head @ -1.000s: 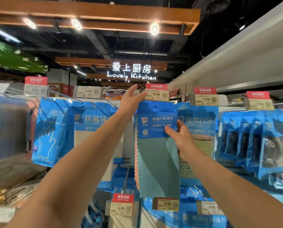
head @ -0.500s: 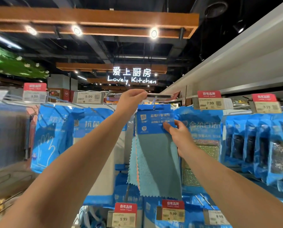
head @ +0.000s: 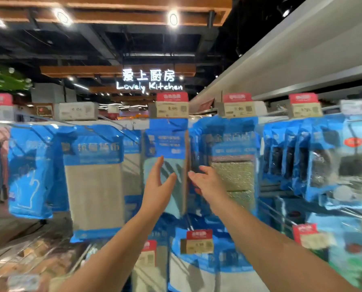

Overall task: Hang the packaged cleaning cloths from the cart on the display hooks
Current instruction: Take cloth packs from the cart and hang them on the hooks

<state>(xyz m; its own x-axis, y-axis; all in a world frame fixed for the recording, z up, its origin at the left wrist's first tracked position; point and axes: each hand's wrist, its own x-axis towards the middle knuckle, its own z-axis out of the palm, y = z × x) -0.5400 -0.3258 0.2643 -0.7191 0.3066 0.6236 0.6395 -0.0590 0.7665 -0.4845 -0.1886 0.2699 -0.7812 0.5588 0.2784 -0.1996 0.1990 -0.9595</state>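
Teal cloth pack hangs at frame center under a price tag. Left hand and right hand spread, empty, just in front of it. Beige cloth pack to left, scourer pack to right. Image blurry.

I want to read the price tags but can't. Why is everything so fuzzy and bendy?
Head view: the whole frame is smeared by motion blur, so the price tag digits can't be read; the teal cloth pack, the left hand and the right hand are soft-edged; the ceiling spotlights glare; the wide-angle lens bends the white shelf edge.
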